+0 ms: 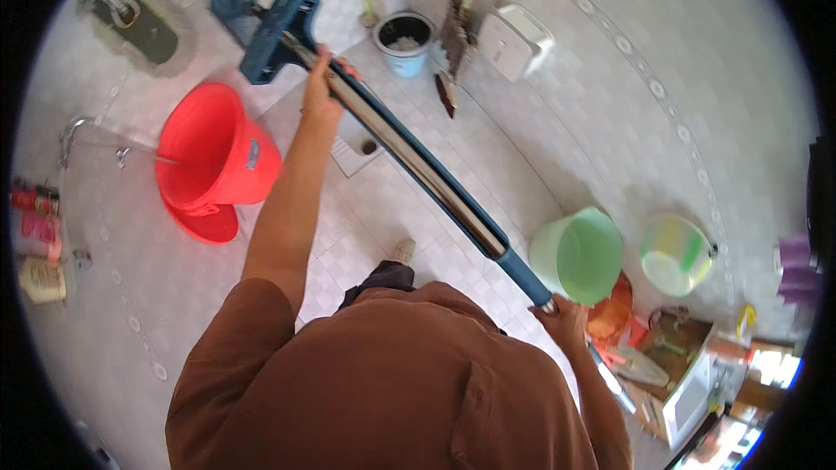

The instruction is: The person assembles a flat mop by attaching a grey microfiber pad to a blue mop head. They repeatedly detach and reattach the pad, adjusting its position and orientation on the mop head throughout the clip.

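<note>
A long-handled mop (pixel 418 161) with a dark blue head (pixel 277 35) and a shiny metal pole slants across the view, from the upper left to the lower right. My left hand (pixel 324 91) is wrapped round the pole just below the head. Lower down, my right hand (pixel 564 322) grips the handle past its blue sleeve (pixel 525 278). The pole's far end (pixel 616 383) sticks out beyond that hand. Left of my left forearm stands a large red bucket (pixel 252 157). Close to my right hand is a pale green bucket (pixel 575 252).
A wall tap (pixel 80 126) runs a thin stream into the red bucket. A floor drain (pixel 367 147) lies under the pole. Along the far wall are a small blue bucket (pixel 406 61), a worn brush (pixel 457 35) and a white bin (pixel 515 42). A grey-green mop head (pixel 144 30) stands far left.
</note>
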A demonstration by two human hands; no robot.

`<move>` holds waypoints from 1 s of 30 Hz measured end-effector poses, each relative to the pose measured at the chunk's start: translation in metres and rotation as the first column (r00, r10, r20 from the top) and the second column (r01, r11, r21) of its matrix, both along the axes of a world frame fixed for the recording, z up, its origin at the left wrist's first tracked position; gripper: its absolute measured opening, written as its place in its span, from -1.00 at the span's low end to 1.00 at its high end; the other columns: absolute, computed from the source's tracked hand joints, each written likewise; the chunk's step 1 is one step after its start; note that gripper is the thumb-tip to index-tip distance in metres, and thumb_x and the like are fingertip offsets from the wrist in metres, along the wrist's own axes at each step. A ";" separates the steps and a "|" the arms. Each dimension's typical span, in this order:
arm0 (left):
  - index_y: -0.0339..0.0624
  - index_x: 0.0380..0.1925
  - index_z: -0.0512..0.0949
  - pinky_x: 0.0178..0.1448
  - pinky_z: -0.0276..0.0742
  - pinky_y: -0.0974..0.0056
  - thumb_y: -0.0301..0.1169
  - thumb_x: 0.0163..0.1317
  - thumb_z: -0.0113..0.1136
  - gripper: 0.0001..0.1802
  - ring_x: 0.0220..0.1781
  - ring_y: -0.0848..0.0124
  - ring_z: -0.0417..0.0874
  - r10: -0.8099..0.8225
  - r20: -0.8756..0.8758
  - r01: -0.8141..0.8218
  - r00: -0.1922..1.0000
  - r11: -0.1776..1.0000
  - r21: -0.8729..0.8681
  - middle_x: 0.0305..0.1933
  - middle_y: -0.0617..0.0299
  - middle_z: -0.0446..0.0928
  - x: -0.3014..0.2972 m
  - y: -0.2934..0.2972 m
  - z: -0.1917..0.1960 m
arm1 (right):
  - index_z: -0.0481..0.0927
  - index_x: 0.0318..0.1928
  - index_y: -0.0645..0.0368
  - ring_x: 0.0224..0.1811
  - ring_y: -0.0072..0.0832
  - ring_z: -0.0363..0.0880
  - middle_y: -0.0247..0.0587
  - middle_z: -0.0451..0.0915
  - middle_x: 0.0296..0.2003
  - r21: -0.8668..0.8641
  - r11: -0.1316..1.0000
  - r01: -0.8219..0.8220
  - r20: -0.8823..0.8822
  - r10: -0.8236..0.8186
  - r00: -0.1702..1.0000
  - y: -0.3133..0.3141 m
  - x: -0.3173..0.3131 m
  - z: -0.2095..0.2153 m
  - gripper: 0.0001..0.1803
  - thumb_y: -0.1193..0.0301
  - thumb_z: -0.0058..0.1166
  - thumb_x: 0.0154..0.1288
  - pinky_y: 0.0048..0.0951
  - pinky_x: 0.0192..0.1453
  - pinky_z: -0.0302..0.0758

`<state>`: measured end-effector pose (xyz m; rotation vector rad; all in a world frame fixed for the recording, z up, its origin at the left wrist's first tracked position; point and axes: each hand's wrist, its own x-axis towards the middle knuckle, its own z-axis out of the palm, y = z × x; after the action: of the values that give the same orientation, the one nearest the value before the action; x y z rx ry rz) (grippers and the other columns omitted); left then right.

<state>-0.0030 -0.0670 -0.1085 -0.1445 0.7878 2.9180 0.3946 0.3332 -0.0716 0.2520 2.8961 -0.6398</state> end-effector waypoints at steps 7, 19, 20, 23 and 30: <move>-0.03 0.05 0.39 0.30 0.25 -0.22 0.01 0.24 0.08 -0.51 0.00 0.17 0.52 0.032 -0.181 0.000 0.983 0.985 0.172 -0.11 0.20 0.49 0.036 0.051 0.012 | 0.44 -0.57 0.22 -0.69 -0.20 0.46 -0.14 0.42 -0.75 -0.123 0.992 0.005 0.068 0.004 0.998 -0.008 -0.036 0.024 -0.51 0.07 0.36 -0.03 -0.27 -0.55 0.35; -0.03 -0.41 0.37 -0.47 0.36 0.24 -0.33 0.19 0.19 -0.83 -0.60 0.43 0.38 0.042 0.070 -0.044 0.997 0.999 0.018 -0.59 0.33 0.34 0.048 0.057 0.031 | 0.61 -0.32 0.20 -0.58 -0.67 0.46 -0.39 0.54 -0.58 -0.536 0.813 0.228 0.644 0.220 0.732 0.035 0.009 0.008 -0.77 0.30 0.27 0.14 -0.56 -0.51 0.41; -0.05 -0.41 0.38 -0.46 0.38 0.24 -0.34 0.18 0.19 -0.83 -0.59 0.41 0.39 0.048 0.084 -0.049 0.995 0.999 0.001 -0.59 0.31 0.35 0.047 0.055 0.036 | 0.61 -0.38 0.22 -0.59 -0.65 0.46 -0.39 0.53 -0.61 -0.627 0.716 0.306 0.613 0.212 0.761 0.046 0.030 -0.019 -0.78 0.31 0.26 0.13 -0.56 -0.51 0.39; -0.15 -0.40 0.40 -0.47 0.43 0.18 -0.38 0.13 0.23 -0.81 -0.60 0.35 0.44 0.121 0.166 -0.103 0.979 0.988 -0.111 -0.57 0.23 0.37 0.043 0.047 0.042 | 0.59 -0.37 0.22 -0.64 -0.55 0.46 -0.28 0.52 -0.68 -0.464 0.874 0.144 0.386 0.054 0.921 0.029 0.030 -0.026 -0.76 0.30 0.28 0.07 -0.43 -0.53 0.39; -0.24 -0.40 0.40 -0.59 0.44 0.16 -0.40 0.06 0.29 -0.75 -0.64 0.31 0.45 0.279 0.273 -0.175 0.921 0.920 -0.350 -0.54 0.17 0.38 0.035 0.054 0.058 | 0.51 -0.48 0.10 -0.69 -0.17 0.52 -0.18 0.47 -0.76 0.011 1.000 -0.004 0.064 0.004 0.998 -0.002 0.015 -0.016 -0.72 0.24 0.32 -0.01 -0.23 -0.59 0.38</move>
<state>0.0315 -0.0127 -0.0504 -0.7673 1.2496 2.8306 0.4096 0.3315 -0.0874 0.2631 2.8392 -0.6039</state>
